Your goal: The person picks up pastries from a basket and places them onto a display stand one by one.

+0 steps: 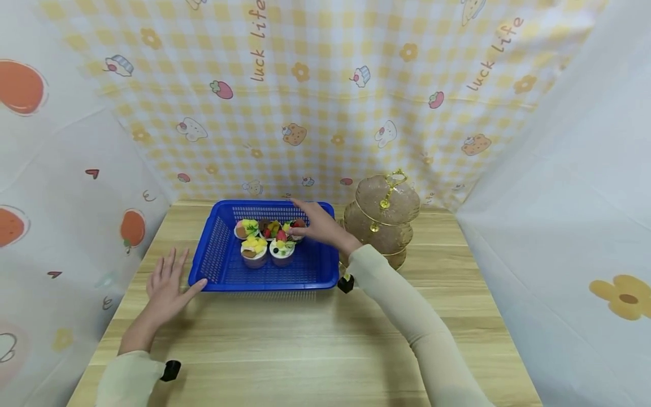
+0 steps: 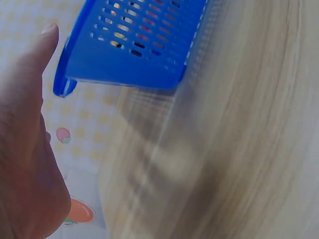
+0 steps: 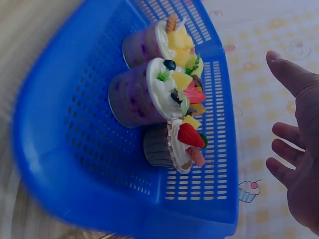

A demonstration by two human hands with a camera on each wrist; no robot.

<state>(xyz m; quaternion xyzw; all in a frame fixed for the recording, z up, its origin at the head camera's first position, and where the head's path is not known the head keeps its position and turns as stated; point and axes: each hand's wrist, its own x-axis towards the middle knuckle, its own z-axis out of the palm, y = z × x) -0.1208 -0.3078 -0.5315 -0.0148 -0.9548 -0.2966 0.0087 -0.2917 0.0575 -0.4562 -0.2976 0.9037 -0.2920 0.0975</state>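
Note:
A blue plastic basket (image 1: 305, 277) on the table holds several toy dessert cups topped with fruit. At its front left corner is my left hand (image 1: 166, 288), fingers spread and the thumb near the rim. My right hand (image 1: 322, 226) reaches over the basket's right part, above the cups, with nothing in it. In the right wrist view its fingers (image 3: 286, 152) are apart from the cupcake (image 3: 159, 147) with a strawberry on top. Beside that stand a purple cup with a blueberry (image 3: 132, 94) and one with yellow fruit pieces (image 3: 142, 47).
A three-tier amber cake stand (image 1: 386, 198) with a gold handle stands right of the basket, close to my right forearm. Behind the wooden table (image 1: 285, 350) hangs a yellow checked cloth (image 1: 325, 113), with pale sheets at both sides.

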